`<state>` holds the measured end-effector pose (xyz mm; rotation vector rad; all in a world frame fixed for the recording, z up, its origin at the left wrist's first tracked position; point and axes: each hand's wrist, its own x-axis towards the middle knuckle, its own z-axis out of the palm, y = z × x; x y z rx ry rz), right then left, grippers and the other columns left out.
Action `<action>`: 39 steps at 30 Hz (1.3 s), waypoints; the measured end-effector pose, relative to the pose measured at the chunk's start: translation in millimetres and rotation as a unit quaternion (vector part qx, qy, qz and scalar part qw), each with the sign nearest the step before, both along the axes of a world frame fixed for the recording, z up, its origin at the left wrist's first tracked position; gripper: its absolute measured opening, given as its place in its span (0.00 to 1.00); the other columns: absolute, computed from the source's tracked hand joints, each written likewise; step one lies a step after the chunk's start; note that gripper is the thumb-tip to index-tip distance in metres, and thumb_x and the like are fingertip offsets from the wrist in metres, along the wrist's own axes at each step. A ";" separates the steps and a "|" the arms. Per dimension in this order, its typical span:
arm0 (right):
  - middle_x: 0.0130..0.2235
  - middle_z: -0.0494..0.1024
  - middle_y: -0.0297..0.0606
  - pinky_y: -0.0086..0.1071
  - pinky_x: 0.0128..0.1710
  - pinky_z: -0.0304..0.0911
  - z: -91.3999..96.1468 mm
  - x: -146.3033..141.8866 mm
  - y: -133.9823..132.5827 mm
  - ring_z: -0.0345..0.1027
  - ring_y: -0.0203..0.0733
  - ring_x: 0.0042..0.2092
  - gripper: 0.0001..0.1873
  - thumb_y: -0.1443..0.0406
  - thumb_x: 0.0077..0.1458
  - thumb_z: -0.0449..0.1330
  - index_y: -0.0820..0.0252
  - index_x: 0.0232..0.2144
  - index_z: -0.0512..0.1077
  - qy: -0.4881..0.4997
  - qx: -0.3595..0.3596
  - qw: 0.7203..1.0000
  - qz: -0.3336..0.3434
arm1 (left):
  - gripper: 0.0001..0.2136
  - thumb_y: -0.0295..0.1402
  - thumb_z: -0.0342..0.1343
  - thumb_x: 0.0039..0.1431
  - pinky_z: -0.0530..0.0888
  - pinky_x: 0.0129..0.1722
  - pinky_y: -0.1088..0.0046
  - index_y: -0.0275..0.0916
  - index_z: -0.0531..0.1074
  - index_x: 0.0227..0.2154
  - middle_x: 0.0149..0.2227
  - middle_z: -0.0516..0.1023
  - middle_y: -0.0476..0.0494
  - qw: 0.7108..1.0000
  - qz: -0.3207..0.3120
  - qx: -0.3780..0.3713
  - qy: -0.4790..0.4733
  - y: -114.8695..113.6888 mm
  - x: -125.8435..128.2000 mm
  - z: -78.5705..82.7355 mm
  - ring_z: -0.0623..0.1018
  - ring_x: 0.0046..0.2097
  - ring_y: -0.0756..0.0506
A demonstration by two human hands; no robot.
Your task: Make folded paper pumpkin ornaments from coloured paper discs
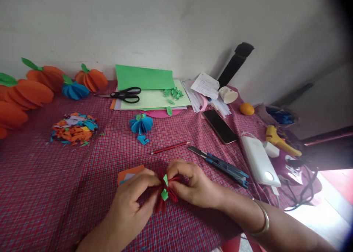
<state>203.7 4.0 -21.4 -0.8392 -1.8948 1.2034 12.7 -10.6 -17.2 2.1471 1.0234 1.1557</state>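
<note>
Between my two hands is a red folded-paper pumpkin (174,197) with small green paper pieces (164,195) at its centre. My left hand (135,195) pinches its left folds between thumb and fingers. On the other side, my right hand (193,184) is closed on the right folds. Small orange and blue paper sheets (129,173) lie partly hidden behind my left hand. Just beyond the hands is a red pencil (171,148), and a blue paper pumpkin (141,124) stands farther back. A blue box cutter (220,165) rests to the right of my right hand.
Orange paper pumpkins (91,79) and a heap of paper scraps (74,128) are at left. Black scissors (125,95) lie by green paper (145,77) along the wall. Rightward are a phone (220,126), white power bank (259,160), yellow glue gun (282,141) and cables.
</note>
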 end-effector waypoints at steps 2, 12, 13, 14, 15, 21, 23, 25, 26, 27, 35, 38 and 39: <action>0.31 0.72 0.35 0.30 0.35 0.64 0.4 0.3 -0.5 0.66 0.34 0.33 0.04 0.71 0.55 0.56 0.59 0.29 0.67 0.001 0.006 1.000 -0.001 | 0.07 0.23 0.52 0.56 0.73 0.23 0.79 0.41 0.70 0.28 0.24 0.76 0.52 1.000 0.004 -0.003 0.002 1.5 0.0 1.1 0.76 0.26 0.52; 0.30 0.72 0.35 0.31 0.35 0.64 0.4 1.0 0.4 0.66 0.34 0.33 0.04 0.71 0.54 0.56 0.59 0.29 0.68 -0.044 0.006 0.999 0.016 | 0.09 0.22 0.50 0.57 0.70 0.22 0.80 0.40 0.69 0.24 0.20 0.72 0.53 0.999 0.000 -0.031 0.016 -0.3 0.6 -0.1 0.73 0.22 0.53; 0.30 0.72 0.35 0.31 0.35 0.63 0.2 0.8 0.3 0.66 0.34 0.33 0.04 0.72 0.54 0.56 0.59 0.29 0.68 -0.043 0.005 0.999 0.014 | 0.09 0.21 0.50 0.56 0.70 0.22 0.80 0.40 0.69 0.24 0.20 0.72 0.53 0.999 0.002 -0.033 0.015 -0.3 1.4 -0.1 0.72 0.21 0.53; 0.30 0.72 0.34 0.30 0.34 0.63 -0.1 0.5 0.0 0.66 0.34 0.33 0.04 0.72 0.53 0.56 0.59 0.29 0.67 -0.040 0.004 0.999 0.011 | 0.09 0.21 0.51 0.56 0.70 0.22 0.79 0.40 0.70 0.24 0.20 0.72 0.53 0.999 0.005 -0.034 0.011 -0.2 2.2 0.0 0.72 0.22 0.53; 0.30 0.72 0.34 0.30 0.34 0.63 -0.5 0.1 -0.3 0.66 0.34 0.33 0.04 0.72 0.53 0.56 0.59 0.29 0.67 -0.038 0.002 0.999 0.008 | 0.09 0.21 0.51 0.56 0.70 0.22 0.79 0.41 0.70 0.25 0.21 0.73 0.53 0.999 0.007 -0.035 0.006 0.0 3.1 0.3 0.73 0.22 0.53; 0.27 0.68 0.30 0.26 0.27 0.59 -7.8 -2.9 -1.6 0.60 0.30 0.28 0.03 0.71 0.53 0.57 0.60 0.29 0.67 0.013 -0.120 0.993 -0.015 | 0.07 0.24 0.54 0.56 0.72 0.24 0.79 0.41 0.72 0.28 0.24 0.76 0.52 0.996 -0.005 -0.090 -0.005 2.8 3.8 3.5 0.75 0.25 0.52; 0.26 0.67 0.29 0.25 0.25 0.57 -11.1 -3.5 -1.2 0.58 0.29 0.26 0.03 0.69 0.54 0.58 0.61 0.29 0.67 0.039 -0.171 0.984 -0.021 | 0.04 0.26 0.56 0.56 0.75 0.29 0.76 0.41 0.73 0.33 0.30 0.78 0.49 0.996 0.023 -0.085 0.005 3.1 1.2 3.8 0.78 0.31 0.50; 0.26 0.67 0.29 0.25 0.25 0.57 -13.8 -3.7 -0.1 0.57 0.29 0.26 0.05 0.66 0.54 0.60 0.61 0.29 0.67 0.065 -0.199 0.978 -0.023 | 0.07 0.27 0.58 0.54 0.76 0.33 0.73 0.40 0.72 0.37 0.35 0.78 0.46 0.996 0.072 -0.049 0.009 3.0 -2.1 4.0 0.78 0.35 0.48; 0.27 0.67 0.29 0.25 0.25 0.57 -14.8 -3.5 0.5 0.57 0.29 0.26 0.06 0.65 0.54 0.61 0.61 0.29 0.67 0.075 -0.208 0.975 -0.023 | 0.07 0.27 0.59 0.53 0.76 0.33 0.73 0.40 0.71 0.37 0.35 0.77 0.46 0.995 0.091 -0.029 0.010 2.9 -3.6 4.3 0.78 0.35 0.48; 0.27 0.67 0.29 0.25 0.26 0.57 -15.5 -3.2 1.3 0.57 0.29 0.26 0.08 0.64 0.53 0.62 0.61 0.29 0.67 0.083 -0.214 0.973 -0.025 | 0.06 0.26 0.58 0.53 0.75 0.31 0.74 0.40 0.70 0.34 0.33 0.76 0.48 0.995 0.101 -0.013 0.011 2.9 -4.9 4.8 0.77 0.33 0.49; 0.26 0.67 0.28 0.24 0.25 0.57 -14.8 1.0 6.9 0.56 0.28 0.25 0.13 0.60 0.51 0.66 0.61 0.28 0.67 0.109 -0.216 0.969 -0.048 | 0.10 0.26 0.46 0.63 0.73 0.27 0.77 0.42 0.74 0.37 0.29 0.77 0.50 0.993 0.018 -0.115 0.002 1.8 -13.5 7.2 0.76 0.30 0.51; 0.26 0.67 0.28 0.24 0.25 0.58 -14.4 1.3 8.3 0.57 0.28 0.26 0.13 0.60 0.51 0.66 0.61 0.28 0.67 0.099 -0.222 0.968 -0.054 | 0.11 0.31 0.46 0.65 0.73 0.25 0.77 0.44 0.74 0.41 0.28 0.77 0.50 0.989 0.014 -0.146 -0.008 0.6 -17.0 4.8 0.77 0.30 0.50; 0.26 0.67 0.28 0.24 0.25 0.58 -14.4 1.3 8.6 0.57 0.28 0.26 0.12 0.60 0.51 0.66 0.61 0.28 0.67 0.097 -0.224 0.968 -0.054 | 0.11 0.32 0.46 0.64 0.73 0.26 0.77 0.44 0.74 0.41 0.28 0.77 0.51 0.989 0.009 -0.150 -0.010 0.9 -17.2 3.9 0.76 0.30 0.50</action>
